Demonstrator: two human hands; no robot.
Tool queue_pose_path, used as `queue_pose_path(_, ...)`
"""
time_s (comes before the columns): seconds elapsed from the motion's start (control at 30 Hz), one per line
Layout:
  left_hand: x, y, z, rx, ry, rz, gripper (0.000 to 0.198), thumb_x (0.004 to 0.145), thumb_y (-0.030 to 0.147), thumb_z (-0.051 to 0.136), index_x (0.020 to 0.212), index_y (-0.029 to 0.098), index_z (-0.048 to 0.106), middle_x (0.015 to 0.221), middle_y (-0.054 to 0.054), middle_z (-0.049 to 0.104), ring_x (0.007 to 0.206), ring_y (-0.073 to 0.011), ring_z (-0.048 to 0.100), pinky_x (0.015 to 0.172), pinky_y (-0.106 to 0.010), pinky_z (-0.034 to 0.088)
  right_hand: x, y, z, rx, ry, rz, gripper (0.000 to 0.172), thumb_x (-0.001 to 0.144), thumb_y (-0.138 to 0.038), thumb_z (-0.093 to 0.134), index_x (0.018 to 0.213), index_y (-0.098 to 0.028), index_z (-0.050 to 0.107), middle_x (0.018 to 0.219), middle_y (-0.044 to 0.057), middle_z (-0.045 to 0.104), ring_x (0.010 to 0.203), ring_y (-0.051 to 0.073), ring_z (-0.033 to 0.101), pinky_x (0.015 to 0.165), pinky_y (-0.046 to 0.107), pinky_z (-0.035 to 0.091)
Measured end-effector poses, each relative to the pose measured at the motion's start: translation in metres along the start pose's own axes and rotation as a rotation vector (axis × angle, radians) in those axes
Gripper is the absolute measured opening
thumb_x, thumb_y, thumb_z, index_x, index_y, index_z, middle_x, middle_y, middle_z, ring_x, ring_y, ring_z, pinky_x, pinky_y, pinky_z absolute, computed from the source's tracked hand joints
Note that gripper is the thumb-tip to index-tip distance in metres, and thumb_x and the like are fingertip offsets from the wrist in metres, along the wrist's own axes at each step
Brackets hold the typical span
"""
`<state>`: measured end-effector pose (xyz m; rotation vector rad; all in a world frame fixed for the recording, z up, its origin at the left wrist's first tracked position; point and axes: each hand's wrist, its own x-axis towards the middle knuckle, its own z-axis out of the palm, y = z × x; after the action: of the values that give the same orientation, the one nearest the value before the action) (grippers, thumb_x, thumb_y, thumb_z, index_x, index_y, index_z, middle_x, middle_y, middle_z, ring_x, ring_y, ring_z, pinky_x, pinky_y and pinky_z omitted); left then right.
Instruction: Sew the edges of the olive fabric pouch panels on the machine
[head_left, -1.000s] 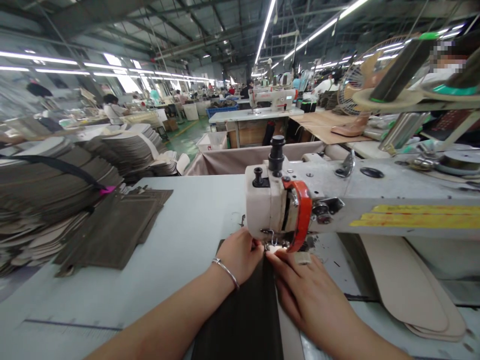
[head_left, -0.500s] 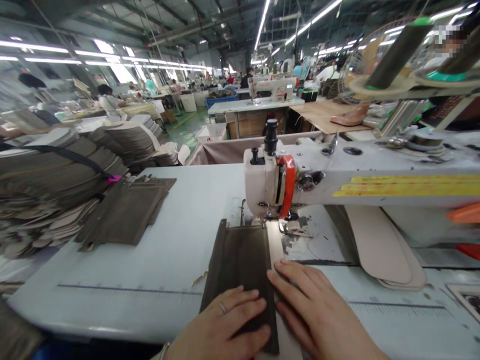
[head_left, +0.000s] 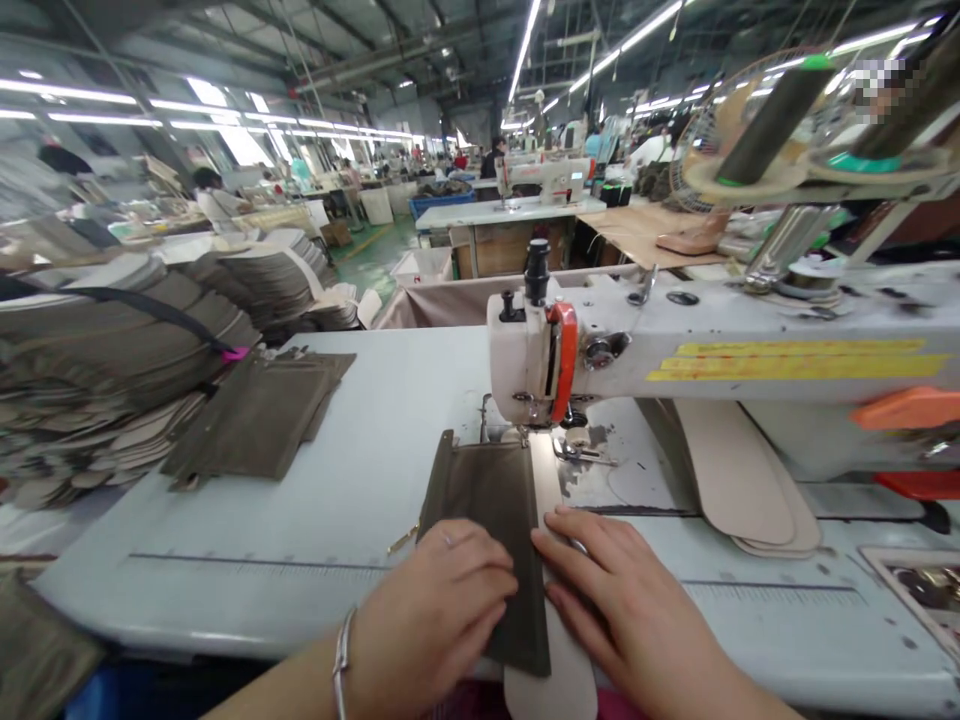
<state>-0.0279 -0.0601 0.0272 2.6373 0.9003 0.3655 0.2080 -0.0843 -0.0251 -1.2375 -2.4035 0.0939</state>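
A dark olive fabric pouch panel [head_left: 491, 480] with a zipper pull [head_left: 403, 538] at its left edge lies over a beige rounded piece [head_left: 551, 690]. Their far ends reach the presser foot of the sewing machine [head_left: 536, 350]. My left hand [head_left: 442, 590] rests on the dark panel, palm down, its fingers bent but apart. Along the seam side lies my right hand [head_left: 622, 590], fingers stretched out over the beige piece and touching the panel's right edge. Neither hand wraps around the work. The needle point is too small to make out.
More dark panels [head_left: 255, 420] lie on the table's left, beside tall stacks of cut pieces [head_left: 112, 340]. Beige pieces [head_left: 739, 480] rest under the machine arm. Thread cones [head_left: 776, 120] stand at upper right. A parts tray [head_left: 919, 590] sits at the right edge.
My left hand has slid forward along the panel and its fingers have bent more. The panel and beige piece have shifted slightly away from me; my right hand stays beside the seam.
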Motion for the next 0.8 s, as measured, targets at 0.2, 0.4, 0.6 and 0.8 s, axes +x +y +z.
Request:
queue_pose_path(0.2,0.057,-0.056,0.007,0.173,0.048,-0.094,0.041,0.090,0.024,0.057,0.129,0.014,0.051,0.143,-0.010,0.044,0.135,-0.0254,0.035,0.115,-0.046,0.029,0.005,0.005,0.003,-0.071,0.095,-0.098,0.040,0.090,-0.024,0.053,0.129,-0.020,0.054,0.127,0.010,0.056,0.119,0.025,0.051,0.092,0.041,0.052)
queue_pose_path(0.4,0.060,-0.061,0.015,0.200,0.051,-0.105,0.041,0.092,0.027,0.054,0.132,0.017,0.049,0.143,-0.008,0.045,0.130,-0.0246,0.041,0.111,-0.044,0.033,0.010,0.011,0.004,-0.143,0.149,-0.172,0.038,0.085,-0.022,0.054,0.123,-0.018,0.059,0.120,0.010,0.062,0.112,0.025,0.057,0.084,0.039,0.056)
queue_pose_path(0.6,0.059,-0.059,0.014,0.194,0.061,-0.124,0.041,0.092,0.027,0.054,0.132,0.018,0.049,0.142,-0.006,0.047,0.128,-0.0253,0.042,0.111,-0.045,0.033,0.010,0.014,0.007,-0.164,0.187,-0.193,0.034,0.087,-0.025,0.052,0.119,-0.020,0.062,0.118,0.007,0.064,0.110,0.023,0.059,0.082,0.035,0.056)
queue_pose_path(0.8,0.061,-0.060,0.016,0.198,0.076,-0.119,0.041,0.092,0.025,0.054,0.132,0.019,0.048,0.141,-0.006,0.048,0.128,-0.0243,0.042,0.111,-0.046,0.034,0.014,0.014,0.007,-0.150,0.259,-0.159,0.029,0.091,-0.027,0.050,0.115,-0.025,0.064,0.116,0.000,0.065,0.109,0.018,0.060,0.082,0.030,0.055)
